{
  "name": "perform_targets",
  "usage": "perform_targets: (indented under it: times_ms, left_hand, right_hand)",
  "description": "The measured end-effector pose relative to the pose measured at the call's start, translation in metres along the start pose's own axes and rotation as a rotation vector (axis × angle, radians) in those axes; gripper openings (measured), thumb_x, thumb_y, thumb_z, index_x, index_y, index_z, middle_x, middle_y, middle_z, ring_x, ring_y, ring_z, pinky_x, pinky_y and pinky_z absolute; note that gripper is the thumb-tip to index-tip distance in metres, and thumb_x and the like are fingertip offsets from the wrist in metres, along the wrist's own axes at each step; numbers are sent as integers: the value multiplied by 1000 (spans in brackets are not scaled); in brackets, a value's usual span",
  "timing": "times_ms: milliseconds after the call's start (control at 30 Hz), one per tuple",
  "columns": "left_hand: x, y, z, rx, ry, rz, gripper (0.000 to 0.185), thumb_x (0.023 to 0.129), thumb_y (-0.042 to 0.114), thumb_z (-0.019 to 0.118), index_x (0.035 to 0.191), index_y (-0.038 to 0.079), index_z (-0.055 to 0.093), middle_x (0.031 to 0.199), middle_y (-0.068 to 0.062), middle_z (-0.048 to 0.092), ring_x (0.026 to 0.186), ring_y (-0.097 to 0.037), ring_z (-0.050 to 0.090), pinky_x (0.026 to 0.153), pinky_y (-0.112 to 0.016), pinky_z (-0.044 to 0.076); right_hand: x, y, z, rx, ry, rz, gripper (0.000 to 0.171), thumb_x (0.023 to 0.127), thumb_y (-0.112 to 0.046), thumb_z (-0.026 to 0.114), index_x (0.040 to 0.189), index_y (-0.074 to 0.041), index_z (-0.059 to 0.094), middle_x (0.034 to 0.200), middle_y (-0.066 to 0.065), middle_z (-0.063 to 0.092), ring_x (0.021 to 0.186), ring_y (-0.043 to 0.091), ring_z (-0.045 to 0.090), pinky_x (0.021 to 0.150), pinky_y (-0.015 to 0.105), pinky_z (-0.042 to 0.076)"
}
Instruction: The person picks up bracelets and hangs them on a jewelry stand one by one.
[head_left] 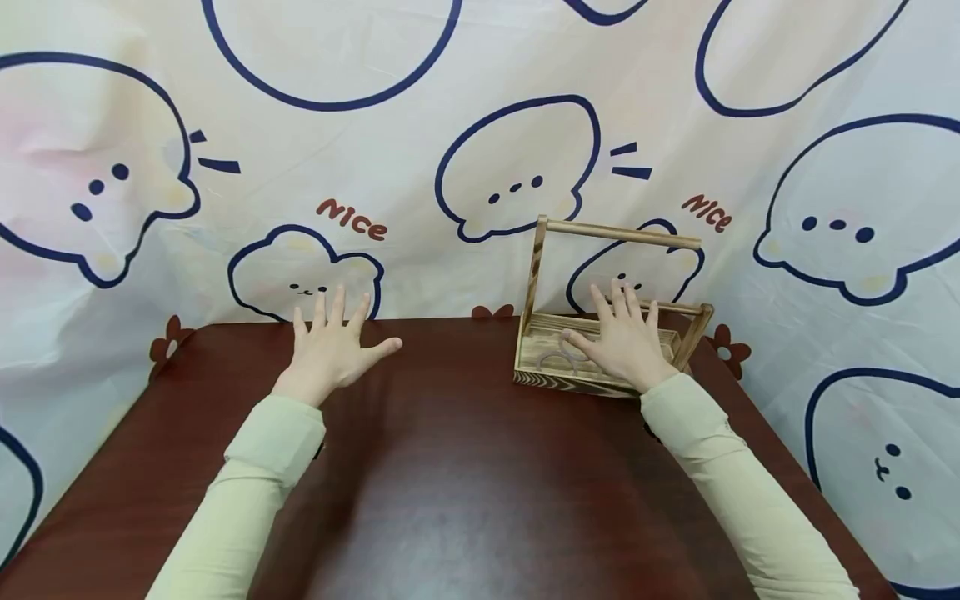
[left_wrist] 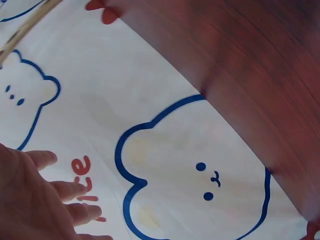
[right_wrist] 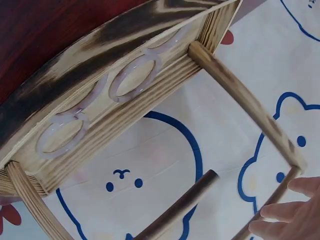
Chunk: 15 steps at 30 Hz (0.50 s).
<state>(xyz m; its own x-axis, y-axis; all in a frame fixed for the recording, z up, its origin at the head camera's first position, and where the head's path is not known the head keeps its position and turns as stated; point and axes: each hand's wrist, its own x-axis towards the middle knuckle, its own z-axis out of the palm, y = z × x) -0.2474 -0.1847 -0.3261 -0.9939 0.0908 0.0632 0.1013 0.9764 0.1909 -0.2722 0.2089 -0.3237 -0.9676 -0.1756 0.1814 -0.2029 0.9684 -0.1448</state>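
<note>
The right hand (head_left: 624, 342), fingers spread flat, hovers over the pale translucent rings (right_wrist: 134, 76) in the scorched wooden handled tray (head_left: 551, 383), while the splayed left hand (head_left: 330, 350) lies well apart on the dark red-brown surface (head_left: 465, 467).

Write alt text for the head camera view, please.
A person's right hand reaches with straight fingers into a wooden carrier with a dowel handle, while the left hand spreads flat above a dark red table. A cartoon-printed cloth hangs behind.
</note>
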Motion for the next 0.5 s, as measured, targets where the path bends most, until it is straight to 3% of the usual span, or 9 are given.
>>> perform_targets:
  times_ms: [133, 300, 500]
  left_hand:
    - [-10, 2, -1, -53, -8, 24, 98, 79, 79, 28, 149, 13, 8, 152, -22, -4, 136, -47, -7, 102, -66, -11]
    - [-23, 5, 2, -137, -16, 71, 94, 83, 74, 29, 148, 8, 14, 152, -22, 10, 138, -44, 5, 106, -64, 0]
    - [-36, 12, 11, -339, -39, 108, 80, 89, 61, 38, 146, 9, 22, 149, -18, 25, 136, -38, 22, 107, -59, 19]
  right_hand:
    - [-10, -2, 4, 10, 48, -46, 88, 83, -66, 45, 148, -14, 17, 153, 20, 7, 140, 37, 2, 106, 63, 4]
    - [-24, -3, 15, 26, 74, -92, 81, 85, -58, 51, 146, -12, 25, 152, 19, 13, 139, 39, 12, 106, 61, 16]
    - [-38, -1, 24, 69, 114, -148, 73, 86, -54, 53, 144, -13, 33, 150, 18, 20, 137, 37, 19, 103, 60, 23]
